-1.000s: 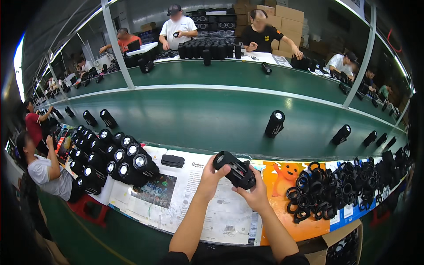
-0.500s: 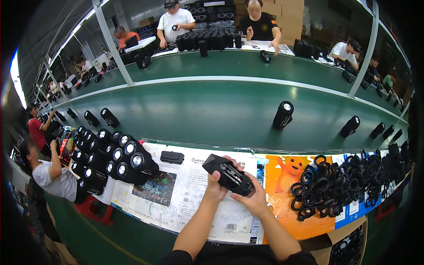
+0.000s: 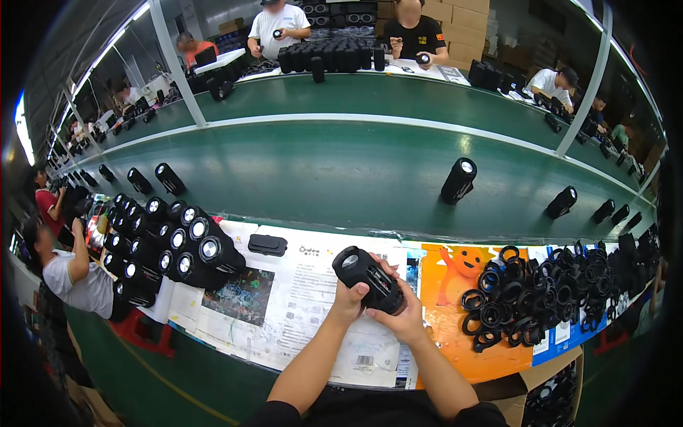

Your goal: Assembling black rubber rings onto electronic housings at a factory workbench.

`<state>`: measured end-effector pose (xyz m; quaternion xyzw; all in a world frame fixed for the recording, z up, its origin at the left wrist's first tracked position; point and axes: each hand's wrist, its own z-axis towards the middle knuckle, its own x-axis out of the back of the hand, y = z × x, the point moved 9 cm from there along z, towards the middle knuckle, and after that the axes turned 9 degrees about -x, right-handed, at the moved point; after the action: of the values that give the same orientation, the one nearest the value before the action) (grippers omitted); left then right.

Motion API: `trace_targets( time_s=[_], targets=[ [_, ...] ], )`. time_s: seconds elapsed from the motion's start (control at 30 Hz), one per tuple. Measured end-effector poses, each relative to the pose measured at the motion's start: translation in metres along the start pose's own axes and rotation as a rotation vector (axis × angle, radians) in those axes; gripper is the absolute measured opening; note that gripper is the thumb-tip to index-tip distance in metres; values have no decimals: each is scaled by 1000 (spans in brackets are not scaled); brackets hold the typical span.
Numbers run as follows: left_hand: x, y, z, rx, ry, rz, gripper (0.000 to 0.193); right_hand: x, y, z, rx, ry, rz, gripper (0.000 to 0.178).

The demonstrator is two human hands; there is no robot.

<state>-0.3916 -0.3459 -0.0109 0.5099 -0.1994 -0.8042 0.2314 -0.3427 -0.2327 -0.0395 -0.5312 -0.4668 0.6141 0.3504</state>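
Note:
A black cylindrical portable speaker (image 3: 364, 276) is held tilted above the white printed sheet, its round silver-centred end toward the upper left. A recessed panel shows along its side. My left hand (image 3: 347, 304) grips it from the left and below, thumb up near the middle. Around its lower right end, my right hand (image 3: 404, 312) is wrapped, with fingers behind it. Beyond the speaker, on the sheet, lies a small black oblong part (image 3: 267, 245).
Several similar speakers (image 3: 186, 238) stand crowded at the left. To the right, black rings (image 3: 509, 295) are heaped on an orange and blue sheet (image 3: 445, 334). A green conveyor (image 3: 320, 167) carries spaced speakers. An open carton (image 3: 530, 377) sits below right. Other people work across and at left.
Both hands have turned the speaker, so its round silver end now shows. Across the conveyor, a person in black has lifted a speaker off the belt. The view has shifted slightly.

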Motion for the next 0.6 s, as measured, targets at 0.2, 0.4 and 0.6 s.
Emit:
trace_targets(
  time_s=[0.2, 0.4, 0.6],
  targets=[
    [6, -4, -4, 30, -14, 30, 64, 3, 6, 3, -59, -32, -20, 99],
    [6, -18, -4, 93, 48, 72, 71, 10, -7, 2, -67, 14, -48, 89],
    [22, -7, 1, 27, 69, 49, 71, 7, -18, -5, -196, -138, -124, 89]
  ],
)
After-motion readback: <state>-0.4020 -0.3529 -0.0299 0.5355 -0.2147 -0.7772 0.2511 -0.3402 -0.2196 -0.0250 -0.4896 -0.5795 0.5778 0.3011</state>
